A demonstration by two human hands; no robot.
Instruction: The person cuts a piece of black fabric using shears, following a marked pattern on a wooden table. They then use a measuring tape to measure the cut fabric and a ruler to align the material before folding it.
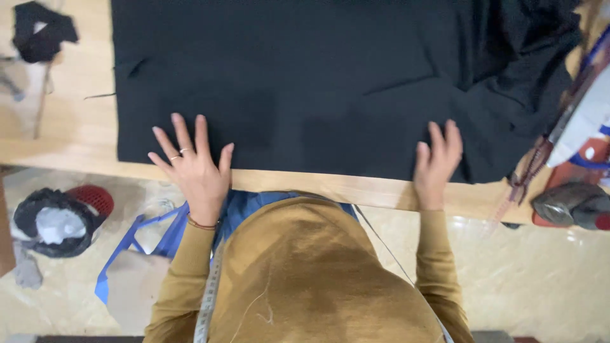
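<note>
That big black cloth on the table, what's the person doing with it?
A person in a mustard-coloured top is leaning over a wooden table with a large black cloth spread across it. Both hands lie flat, fingers spread, on the cloth's near edge: the left hand toward the left, the right hand toward the right. The cloth looks smooth on the left and bunched at the far right. An iron sits at the table's right end, and a small black scrap lies at the far left.
</note>
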